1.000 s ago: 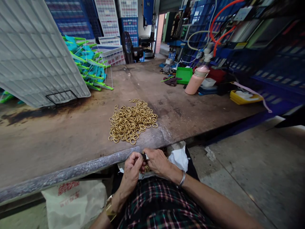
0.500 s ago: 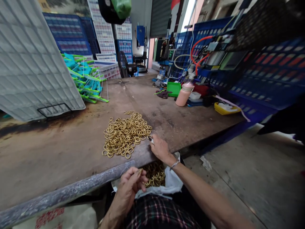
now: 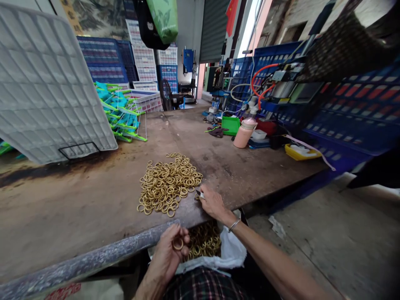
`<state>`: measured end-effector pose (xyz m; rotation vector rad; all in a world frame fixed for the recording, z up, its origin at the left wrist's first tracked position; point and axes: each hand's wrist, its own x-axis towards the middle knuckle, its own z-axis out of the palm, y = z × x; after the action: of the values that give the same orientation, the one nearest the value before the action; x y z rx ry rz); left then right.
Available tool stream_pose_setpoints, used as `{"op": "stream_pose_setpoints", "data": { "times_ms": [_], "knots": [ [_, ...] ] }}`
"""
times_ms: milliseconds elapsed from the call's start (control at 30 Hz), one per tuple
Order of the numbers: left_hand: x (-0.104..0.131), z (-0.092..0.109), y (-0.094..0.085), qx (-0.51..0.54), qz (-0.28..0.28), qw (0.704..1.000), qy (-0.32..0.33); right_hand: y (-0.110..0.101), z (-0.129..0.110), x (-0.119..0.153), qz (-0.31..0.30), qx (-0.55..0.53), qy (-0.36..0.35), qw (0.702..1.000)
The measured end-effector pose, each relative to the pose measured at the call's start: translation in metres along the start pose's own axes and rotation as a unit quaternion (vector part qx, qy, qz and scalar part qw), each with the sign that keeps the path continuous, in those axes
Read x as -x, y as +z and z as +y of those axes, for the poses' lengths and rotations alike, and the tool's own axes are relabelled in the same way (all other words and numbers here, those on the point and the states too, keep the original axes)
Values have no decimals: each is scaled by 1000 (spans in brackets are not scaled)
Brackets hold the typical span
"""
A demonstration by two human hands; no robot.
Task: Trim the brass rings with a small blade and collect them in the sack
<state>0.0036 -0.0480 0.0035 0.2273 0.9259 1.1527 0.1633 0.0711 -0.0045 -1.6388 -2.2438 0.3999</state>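
My left hand [image 3: 167,255] has its fingers curled round a single brass-coloured ring [image 3: 178,249] near the table's edge; my right hand [image 3: 214,204] pinches a small dark-tipped tool [image 3: 200,193] close to the tabletop, just beside the ring pile [image 3: 170,183]. Whether those fingertips also have hold of a ring, I cannot tell. If my left fingers slacken, the ring could drop among the loose rings [image 3: 204,241] in the white sack [image 3: 233,248] below. The tool's tip, if sharp, might nick a finger should my hands meet carelessly, and a sideways brush of my right hand could scatter the pile's near rings over the edge. A pale ribbed crate [image 3: 59,83] stands tilted at the left, blocking reach that way; beyond the pile, a pink bottle [image 3: 243,135] and green tray [image 3: 230,125] stand well apart from my hands.
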Motion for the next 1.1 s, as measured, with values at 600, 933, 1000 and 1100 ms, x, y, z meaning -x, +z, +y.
{"op": "stream_pose_setpoints", "data": {
  "times_ms": [600,933,1000,1100],
  "knots": [
    [-6,-1,-7,-366,91,887,268,5,-54,46,-132,-363,-26,922],
    [-1,0,-7,-237,17,966,104,11,-54,46,-147,-403,1,903],
    [0,1,-6,-197,-7,976,88,9,-57,45,-156,-407,2,900],
    [2,1,-5,-175,-13,981,88,7,-58,45,-142,-390,5,910]
  ]
}}
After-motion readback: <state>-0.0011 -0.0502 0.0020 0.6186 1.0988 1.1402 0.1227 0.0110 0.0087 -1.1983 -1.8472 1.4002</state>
